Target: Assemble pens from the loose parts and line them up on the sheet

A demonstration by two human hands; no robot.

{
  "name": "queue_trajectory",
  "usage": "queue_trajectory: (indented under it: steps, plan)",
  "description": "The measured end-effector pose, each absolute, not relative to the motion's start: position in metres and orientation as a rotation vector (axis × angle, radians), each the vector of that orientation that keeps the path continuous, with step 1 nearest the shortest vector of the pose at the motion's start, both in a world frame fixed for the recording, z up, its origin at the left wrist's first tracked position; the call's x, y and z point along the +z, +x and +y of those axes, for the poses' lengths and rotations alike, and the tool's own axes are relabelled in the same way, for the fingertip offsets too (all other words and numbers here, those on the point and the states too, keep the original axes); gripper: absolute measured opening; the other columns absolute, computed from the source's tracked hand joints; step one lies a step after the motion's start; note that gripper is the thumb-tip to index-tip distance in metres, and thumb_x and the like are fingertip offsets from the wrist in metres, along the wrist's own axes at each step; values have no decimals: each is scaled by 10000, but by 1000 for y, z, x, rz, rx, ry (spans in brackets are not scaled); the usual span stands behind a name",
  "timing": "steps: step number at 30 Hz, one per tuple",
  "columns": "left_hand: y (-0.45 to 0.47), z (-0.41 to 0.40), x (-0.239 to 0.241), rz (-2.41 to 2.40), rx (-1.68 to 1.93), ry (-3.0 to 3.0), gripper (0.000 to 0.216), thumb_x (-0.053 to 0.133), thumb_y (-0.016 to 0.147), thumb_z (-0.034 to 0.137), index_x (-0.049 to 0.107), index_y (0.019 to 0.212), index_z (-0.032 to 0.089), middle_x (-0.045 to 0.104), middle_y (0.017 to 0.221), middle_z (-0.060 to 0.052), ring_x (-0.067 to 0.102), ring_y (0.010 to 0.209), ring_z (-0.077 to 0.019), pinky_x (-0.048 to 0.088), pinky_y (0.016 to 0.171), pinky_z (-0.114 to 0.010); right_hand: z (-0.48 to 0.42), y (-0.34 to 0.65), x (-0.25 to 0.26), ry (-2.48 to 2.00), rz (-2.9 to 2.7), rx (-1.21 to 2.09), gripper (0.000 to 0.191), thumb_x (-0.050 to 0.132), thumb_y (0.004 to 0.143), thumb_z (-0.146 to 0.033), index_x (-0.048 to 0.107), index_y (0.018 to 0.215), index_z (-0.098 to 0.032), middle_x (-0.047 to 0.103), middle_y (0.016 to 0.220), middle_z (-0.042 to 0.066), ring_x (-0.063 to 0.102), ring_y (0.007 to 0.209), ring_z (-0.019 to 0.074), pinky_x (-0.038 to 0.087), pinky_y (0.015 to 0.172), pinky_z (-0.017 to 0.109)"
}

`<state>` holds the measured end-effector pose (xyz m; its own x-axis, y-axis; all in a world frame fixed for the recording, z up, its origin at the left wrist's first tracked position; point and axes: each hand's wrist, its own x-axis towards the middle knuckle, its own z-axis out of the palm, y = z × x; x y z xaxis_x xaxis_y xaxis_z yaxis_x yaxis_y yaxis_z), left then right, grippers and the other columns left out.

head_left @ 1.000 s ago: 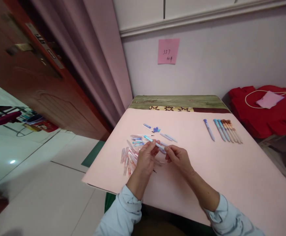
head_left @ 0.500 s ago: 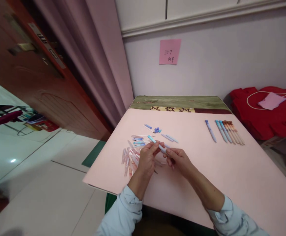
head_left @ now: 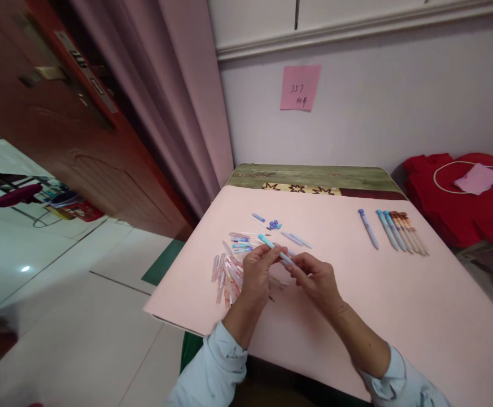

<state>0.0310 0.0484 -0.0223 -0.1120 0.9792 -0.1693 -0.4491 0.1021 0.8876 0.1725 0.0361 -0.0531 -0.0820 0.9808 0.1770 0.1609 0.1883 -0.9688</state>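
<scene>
Between both hands is a light-blue pen with a turquoise upper end, slanting down to the right. My left hand pinches its middle, and my right hand grips the lower end. Under and left of my left hand lies a heap of clear and pink-patterned pen barrels. Blue and turquoise pen parts lie just beyond it. Farther back are small blue caps, and two pale-blue pen barrels rest beside them. The pen's tip is partly hidden by my right fingers.
On the right of the pink-covered table lies a row of pens with blue and brown tops, with one purple-blue pen apart. A red cloth is beyond the right edge. A wooden door stands open at left.
My right hand has shifted its grip slightly on the pen's lower end, its fingers now more extended. The whole view has shifted slightly; the things on the table look unmoved.
</scene>
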Motion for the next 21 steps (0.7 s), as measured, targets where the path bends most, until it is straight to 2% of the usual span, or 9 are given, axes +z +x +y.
queue_trajectory:
  steps: [3,6,12,15,18,21]
  plan:
    - [30,49,-21,1017,1382,747,176,774,714,313,731,745,146,730,769,-65,657,745,-176,484,828,-323,38,173,-49,-1071,-1315,1388,337,671,814,-522,643,815,-186,604,578,-14,504,449,109,424,452,238]
    - [29,48,-19,995,1353,760,186,775,715,324,733,742,145,726,767,-68,649,735,-174,485,812,-324,40,173,-49,-993,-1212,1663,382,689,787,-548,627,775,-172,607,568,-11,468,409,89,379,414,224]
    - [30,47,-11,907,1297,728,229,778,708,356,714,712,136,688,688,-55,586,595,-139,472,652,-299,39,170,-51,-868,-1014,1903,363,685,798,-524,633,795,-165,562,499,-33,381,344,57,283,359,193]
    - [32,49,-12,951,1315,717,241,784,698,361,693,705,138,686,688,-51,588,591,-135,472,650,-294,38,169,-50,-876,-1071,1826,359,662,829,-519,642,809,-161,583,522,-23,453,384,72,365,396,196]
    - [38,55,-16,1079,1358,743,245,807,663,346,672,700,145,695,702,-45,619,639,-144,472,666,-279,38,167,-50,-959,-1179,1570,355,693,813,-506,656,914,-167,652,637,2,593,542,118,509,541,233]
    - [43,71,-19,1111,1322,913,247,812,651,351,671,711,157,673,671,-20,587,591,-132,444,605,-258,42,169,-55,-1061,-1223,1301,387,688,814,-516,637,1011,-187,687,723,16,643,629,154,566,643,294]
